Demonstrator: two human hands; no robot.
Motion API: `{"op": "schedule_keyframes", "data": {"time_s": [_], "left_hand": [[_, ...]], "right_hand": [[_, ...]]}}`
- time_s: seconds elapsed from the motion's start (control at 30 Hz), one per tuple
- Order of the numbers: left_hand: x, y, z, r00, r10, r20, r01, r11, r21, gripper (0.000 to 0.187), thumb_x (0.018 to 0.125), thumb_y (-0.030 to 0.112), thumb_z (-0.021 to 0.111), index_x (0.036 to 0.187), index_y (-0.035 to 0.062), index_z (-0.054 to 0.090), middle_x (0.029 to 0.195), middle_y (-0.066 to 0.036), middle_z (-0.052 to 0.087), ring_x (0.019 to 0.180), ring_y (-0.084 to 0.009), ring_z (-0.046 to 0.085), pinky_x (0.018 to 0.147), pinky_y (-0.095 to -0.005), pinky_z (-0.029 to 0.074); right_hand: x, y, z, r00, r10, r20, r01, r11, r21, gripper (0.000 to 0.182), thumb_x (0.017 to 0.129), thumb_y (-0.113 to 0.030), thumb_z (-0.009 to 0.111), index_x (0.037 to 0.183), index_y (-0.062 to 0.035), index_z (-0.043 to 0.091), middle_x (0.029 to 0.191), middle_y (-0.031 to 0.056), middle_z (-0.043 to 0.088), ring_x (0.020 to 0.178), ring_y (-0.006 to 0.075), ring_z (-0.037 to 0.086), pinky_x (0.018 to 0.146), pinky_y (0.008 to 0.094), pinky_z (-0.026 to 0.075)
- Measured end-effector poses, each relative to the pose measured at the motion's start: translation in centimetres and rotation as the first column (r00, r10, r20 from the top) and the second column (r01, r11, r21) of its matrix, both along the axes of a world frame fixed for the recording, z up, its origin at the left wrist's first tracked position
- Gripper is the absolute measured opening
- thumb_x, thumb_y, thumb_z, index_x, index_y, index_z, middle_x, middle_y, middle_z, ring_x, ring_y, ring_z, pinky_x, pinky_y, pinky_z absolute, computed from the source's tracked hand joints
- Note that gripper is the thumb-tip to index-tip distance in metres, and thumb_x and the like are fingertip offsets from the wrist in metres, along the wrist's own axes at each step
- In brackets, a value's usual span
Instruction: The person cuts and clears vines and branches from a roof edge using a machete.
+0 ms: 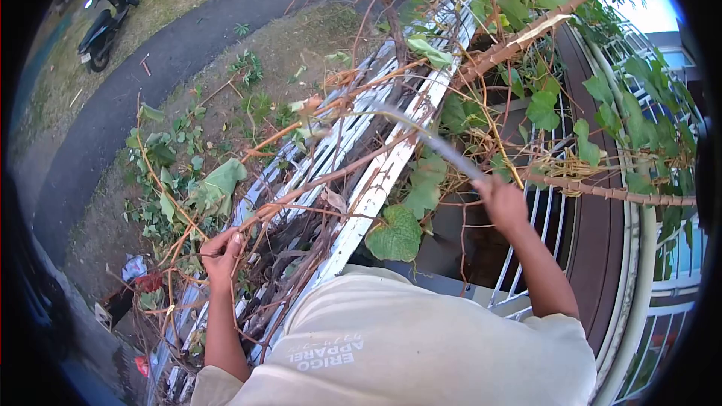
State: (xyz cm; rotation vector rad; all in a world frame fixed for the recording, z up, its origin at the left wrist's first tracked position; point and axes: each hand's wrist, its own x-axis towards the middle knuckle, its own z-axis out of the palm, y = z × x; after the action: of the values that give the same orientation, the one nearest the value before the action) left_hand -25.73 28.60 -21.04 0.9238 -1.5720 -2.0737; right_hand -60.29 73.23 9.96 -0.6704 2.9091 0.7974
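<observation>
My left hand (222,252) is closed round a thin brown vine stem (289,197) that slants up to the right across the white slatted rail (372,199). In my right hand (502,201) is the handle end of a long tool with a pale blade (444,149), blurred by motion. The blade's far end lies over the stems above the rail; whether it touches them cannot be made out. A large green leaf (394,234) hangs beside the rail, between my two hands.
Thick branches (519,39) cross the upper right. A brown beam (590,256) and white railings (662,338) run down the right side. Cut-looking leaves and tangled stems lie at the left (214,188). Beyond are a grey path (162,56) and a parked scooter (107,24).
</observation>
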Motion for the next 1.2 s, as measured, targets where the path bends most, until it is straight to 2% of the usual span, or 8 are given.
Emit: {"op": "schedule_keyframes", "data": {"time_s": [0.17, 0.23, 0.37, 0.4, 0.5, 0.7, 0.87, 1.2], "left_hand": [[0.4, 0.1, -1.1, 1.0, 0.007, 0.0, -0.007, 0.998, -0.062, 0.028, 0.099, 0.013, 0.078, 0.118, -0.0073, 0.079, 0.091, -0.001, 0.074, 0.08, -0.0077, 0.063, 0.072, -0.0245, 0.049], [0.2, -0.1, -0.5, 1.0, -0.02, -0.013, 0.02, 1.0, -0.011, 0.028, 0.099, 0.012, 0.079, 0.118, -0.0075, 0.079, 0.092, -0.002, 0.076, 0.082, -0.0087, 0.065, 0.075, -0.0252, 0.051], [0.6, -0.2, -1.3, 1.0, -0.012, -0.006, 0.012, 1.0, -0.022, 0.028, 0.098, 0.014, 0.08, 0.116, -0.0069, 0.079, 0.093, -0.004, 0.076, 0.081, -0.0087, 0.065, 0.074, -0.0252, 0.051], [0.4, -0.1, -1.3, 1.0, 0.005, -0.015, -0.005, 1.0, 0.0, 0.029, 0.098, 0.016, 0.081, 0.115, -0.0067, 0.079, 0.092, -0.003, 0.076, 0.08, -0.0085, 0.065, 0.073, -0.025, 0.051], [0.7, -0.5, -1.4, 1.0, -0.01, -0.012, 0.01, 1.0, 0.021, 0.032, 0.097, 0.02, 0.083, 0.115, -0.0062, 0.08, 0.091, -0.003, 0.075, 0.079, -0.0082, 0.065, 0.073, -0.0248, 0.05], [0.9, -0.6, -1.7, 1.0, -0.001, 0.008, 0.001, 1.0, -0.012, 0.031, 0.098, 0.02, 0.082, 0.115, -0.0059, 0.08, 0.092, -0.001, 0.073, 0.078, -0.0076, 0.061, 0.072, -0.0248, 0.049], [0.3, -0.9, 0.4, 1.0, 0.005, 0.018, -0.004, 0.999, -0.05, 0.026, 0.096, 0.014, 0.081, 0.112, -0.0063, 0.08, 0.083, 0.001, 0.069, 0.071, -0.007, 0.058, 0.064, -0.0253, 0.045], [-0.5, -0.5, 2.0, 0.996, -0.033, 0.087, 0.021, 0.989, 0.144, 0.03, 0.096, 0.016, 0.084, 0.119, -0.0032, 0.081, 0.091, 0.001, 0.074, 0.082, -0.0066, 0.064, 0.074, -0.0242, 0.051]], "right_hand": [[0.6, -1.7, -0.5, 1.0, 0.006, 0.0, -0.006, 1.0, 0.021, 0.069, 0.109, -0.069, 0.044, 0.115, -0.0025, 0.063, 0.081, 0.0221, 0.075, 0.077, 0.0434, 0.076, 0.068, 0.0537, 0.06], [-3.2, 0.4, 1.2, 0.939, -0.343, -0.02, 0.343, 0.939, -0.027, 0.065, 0.109, -0.063, 0.05, 0.106, -0.0012, 0.071, 0.087, 0.0243, 0.075, 0.086, 0.0462, 0.075, 0.073, 0.0555, 0.058], [-2.0, 1.3, -2.0, 0.949, -0.307, 0.072, 0.315, 0.916, -0.25, 0.068, 0.108, -0.067, 0.048, 0.118, -0.003, 0.068, 0.094, 0.0258, 0.076, 0.09, 0.0496, 0.074, 0.08, 0.0613, 0.058], [-0.7, -0.8, -3.1, 0.935, -0.346, 0.071, 0.35, 0.936, -0.048, 0.069, 0.108, -0.069, 0.046, 0.123, -0.0037, 0.064, 0.095, 0.0262, 0.075, 0.09, 0.0485, 0.074, 0.08, 0.0609, 0.058], [2.0, -3.9, -4.8, 0.995, -0.064, 0.081, 0.07, 0.995, -0.074, 0.067, 0.108, -0.07, 0.046, 0.119, -0.0068, 0.064, 0.087, 0.0265, 0.074, 0.087, 0.0446, 0.076, 0.078, 0.0614, 0.058], [-7.5, 2.5, -3.6, 0.922, -0.386, -0.028, 0.365, 0.89, -0.273, 0.069, 0.111, -0.064, 0.044, 0.114, -0.0001, 0.07, 0.089, 0.0309, 0.074, 0.09, 0.052, 0.073, 0.079, 0.0608, 0.058], [-3.0, 2.3, -7.1, 0.954, -0.298, -0.022, 0.284, 0.928, -0.239, 0.066, 0.11, -0.062, 0.048, 0.127, -0.001, 0.066, 0.098, 0.0339, 0.073, 0.095, 0.0552, 0.07, 0.082, 0.062, 0.055], [7.0, 8.1, 6.7, 0.98, -0.197, -0.038, 0.194, 0.979, -0.069, 0.043, 0.108, -0.046, 0.062, 0.1, -0.0042, 0.061, 0.082, 0.0284, 0.07, 0.082, 0.0531, 0.069, 0.069, 0.0613, 0.051]]}}
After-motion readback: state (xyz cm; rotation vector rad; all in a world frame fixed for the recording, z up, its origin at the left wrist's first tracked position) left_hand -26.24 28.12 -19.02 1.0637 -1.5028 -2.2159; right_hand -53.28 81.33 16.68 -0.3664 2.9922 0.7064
